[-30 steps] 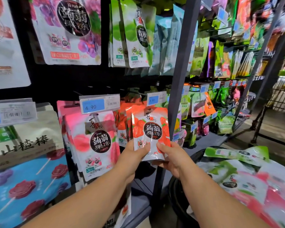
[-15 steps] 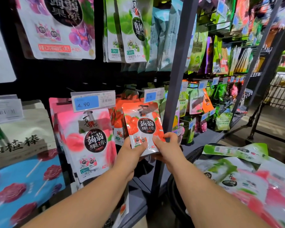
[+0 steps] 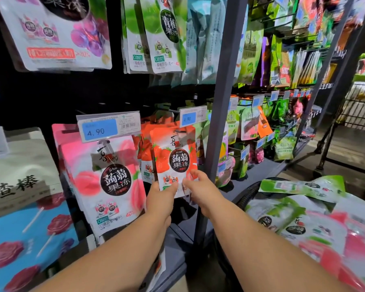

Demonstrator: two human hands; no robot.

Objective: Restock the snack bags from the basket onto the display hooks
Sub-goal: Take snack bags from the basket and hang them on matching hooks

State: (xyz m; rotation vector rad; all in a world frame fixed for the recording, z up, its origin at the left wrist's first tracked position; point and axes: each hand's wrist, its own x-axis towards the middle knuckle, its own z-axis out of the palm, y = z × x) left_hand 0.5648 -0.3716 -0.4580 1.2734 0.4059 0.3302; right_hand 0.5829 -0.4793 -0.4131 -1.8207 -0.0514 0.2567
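Post (image 3: 226, 85), grey, upright: the landmark. Basket (image 3: 247, 193) sits low to the right of the post, heaped with green and pink bags, so plenty is left to hang. Pink bags (image 3: 110, 182) hang left of the post, under the wide tag (image 3: 109, 128).

Red bag (image 3: 173, 159) is just left of the post, in front of a row of like red bags, with its top right under the small tag (image 3: 191, 118). A second ago it sat lower and nearer the body; since then it has been lifted and pushed in toward the hook.

Left hand (image 3: 160, 199) pinches its lower left corner, thumb on the front. Right hand (image 3: 202, 190) grips its lower right edge.

The hook end is hidden behind tag and bag top, so I cannot tell whether the hang hole is on yet. Judgement: this is the threading step, nearly done. Once the bag hangs, the hands can let go and reach right of the post for the next.
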